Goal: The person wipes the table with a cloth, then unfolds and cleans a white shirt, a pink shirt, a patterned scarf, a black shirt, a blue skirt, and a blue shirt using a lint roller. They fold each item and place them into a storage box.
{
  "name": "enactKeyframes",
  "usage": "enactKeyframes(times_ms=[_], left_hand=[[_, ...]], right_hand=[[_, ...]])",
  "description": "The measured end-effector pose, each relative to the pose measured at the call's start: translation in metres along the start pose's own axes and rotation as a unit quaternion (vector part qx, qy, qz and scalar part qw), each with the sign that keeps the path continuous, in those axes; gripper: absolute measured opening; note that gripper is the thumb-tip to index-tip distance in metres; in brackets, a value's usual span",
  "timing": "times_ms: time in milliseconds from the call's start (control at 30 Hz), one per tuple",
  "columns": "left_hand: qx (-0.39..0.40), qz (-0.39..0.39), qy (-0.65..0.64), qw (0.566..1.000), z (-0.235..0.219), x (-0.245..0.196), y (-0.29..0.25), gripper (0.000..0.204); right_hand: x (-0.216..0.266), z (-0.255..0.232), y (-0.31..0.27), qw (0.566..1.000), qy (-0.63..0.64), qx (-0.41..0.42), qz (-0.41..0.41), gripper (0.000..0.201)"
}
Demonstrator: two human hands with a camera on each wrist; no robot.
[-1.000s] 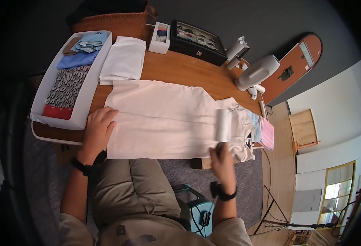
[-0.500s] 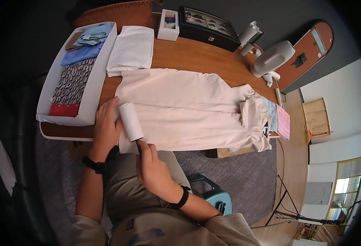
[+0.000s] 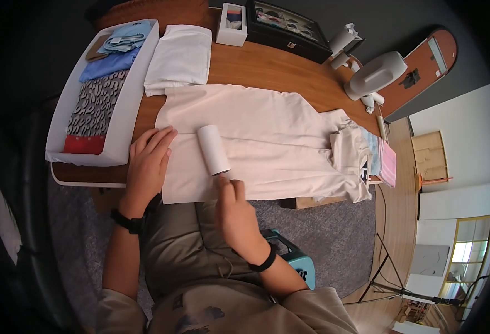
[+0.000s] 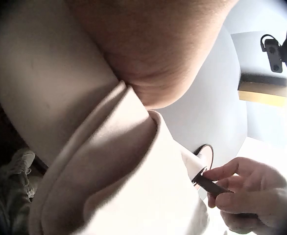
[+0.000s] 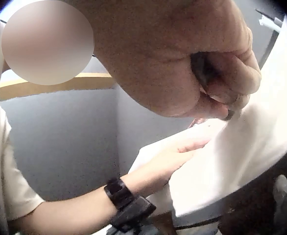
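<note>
Roller (image 3: 214, 149) has moved up the shirt (image 3: 278, 133), right grip (image 3: 237, 218) curled round its handle (image 4: 213, 187), left hand (image 3: 150, 158) flat; likely mid-sweep, next needing even pressure.

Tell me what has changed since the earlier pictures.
The white cylindrical lint roller, gripped by the person's right hand, went from the neck end of the pale pink cloth garment to its hem, beside the left hand, then slightly back that way. Nothing was taken hold of or let go; the left hand still rests at the hem.
</note>
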State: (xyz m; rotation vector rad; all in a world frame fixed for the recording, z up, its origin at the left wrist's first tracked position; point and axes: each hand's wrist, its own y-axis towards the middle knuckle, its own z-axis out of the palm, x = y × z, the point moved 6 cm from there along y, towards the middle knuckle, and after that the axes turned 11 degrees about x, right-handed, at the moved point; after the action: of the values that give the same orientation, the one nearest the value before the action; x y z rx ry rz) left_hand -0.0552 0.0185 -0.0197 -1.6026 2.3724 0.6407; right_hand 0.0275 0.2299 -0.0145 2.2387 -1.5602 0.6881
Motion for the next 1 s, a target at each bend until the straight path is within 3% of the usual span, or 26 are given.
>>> enactKeyframes(times_ms=[433,667,800,933,1000], left_hand=[[0.004,-0.001,0.009,1.0,0.007,0.006,-0.002,0.042],[0.0,0.0,0.007,1.0,0.008,0.007,-0.003,0.042],[-0.009,0.009,0.012,1.0,0.005,0.004,-0.003,0.041],[-0.018,0.016,0.021,0.999,0.004,0.004,-0.003,0.039],[-0.019,0.013,0.023,0.999,0.005,0.004,-0.003,0.04]], right_hand=[[-0.086,-0.069,-0.016,0.98,-0.091,-0.149,0.098,0.038],[-0.152,-0.111,-0.048,0.956,-0.112,-0.185,0.197,0.037],[-0.182,-0.127,-0.065,0.949,-0.137,-0.211,0.19,0.036],[-0.171,-0.144,-0.069,0.939,-0.108,-0.242,0.22,0.038],[-0.164,-0.14,-0.07,0.935,-0.114,-0.273,0.197,0.037]])
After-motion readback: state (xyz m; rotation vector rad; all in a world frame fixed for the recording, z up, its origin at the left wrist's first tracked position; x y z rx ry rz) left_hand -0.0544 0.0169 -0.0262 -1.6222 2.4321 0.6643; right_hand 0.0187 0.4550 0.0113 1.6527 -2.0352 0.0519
